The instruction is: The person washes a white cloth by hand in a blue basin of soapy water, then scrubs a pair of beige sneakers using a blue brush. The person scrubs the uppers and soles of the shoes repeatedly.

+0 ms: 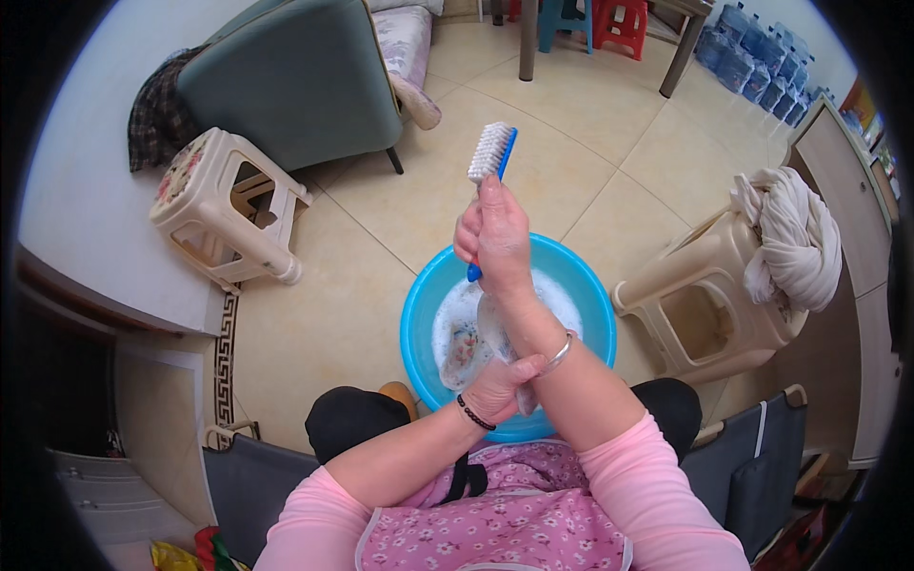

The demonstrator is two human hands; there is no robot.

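My right hand [503, 239] grips a scrubbing brush [508, 153] with a blue back and white bristles, raised above the far side of a blue plastic basin [418, 371]. Its bristles face up and to the left. Crossing beneath my right forearm, my left hand [500, 389] is closed around a wet, pale, shoe-like item [493, 325], partly hidden by the hand and arm. Soapy water [557, 300] with white foam fills the basin. A second pale item [460, 350], shaped like a shoe with a floral pattern, lies in the foam at the left.
A cream plastic stool [228, 207] stands at the left by a green-grey armchair [293, 86]. At the right, another stool [685, 300] bears a bundled white cloth [796, 239]. Wrapped water bottles [757, 64] stand by the far wall. My knees flank the basin.
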